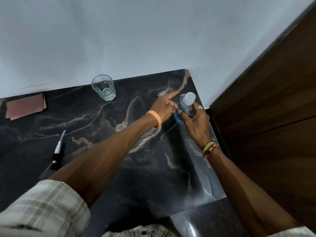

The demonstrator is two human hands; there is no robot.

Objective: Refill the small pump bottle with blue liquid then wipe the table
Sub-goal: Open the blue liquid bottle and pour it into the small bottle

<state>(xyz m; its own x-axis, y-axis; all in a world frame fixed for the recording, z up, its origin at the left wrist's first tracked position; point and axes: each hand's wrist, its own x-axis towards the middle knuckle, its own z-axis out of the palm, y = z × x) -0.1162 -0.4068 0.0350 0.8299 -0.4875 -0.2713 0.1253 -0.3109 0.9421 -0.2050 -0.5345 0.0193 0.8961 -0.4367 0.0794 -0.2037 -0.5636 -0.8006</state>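
Now, right hand (196,123) gripping clear bottle (188,103) tilted, mouth end toward wall, left hand (164,107) forefinger extended, pinching blue cap (178,118), pump head (58,151) lying flat on table (102,134).

The middle of the table (85,168) is bare, with lots of room to pass. A glass (103,87) stands far by the wall, a pump top (58,149) lies left, and a brown door (273,100) blocks the right.

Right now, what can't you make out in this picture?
Head view only:
- Small bottle: lower part and liquid level hidden by right hand.
- Blue object: mostly covered by both hands; left hand in front.
- Pump head: too blurred for detail.
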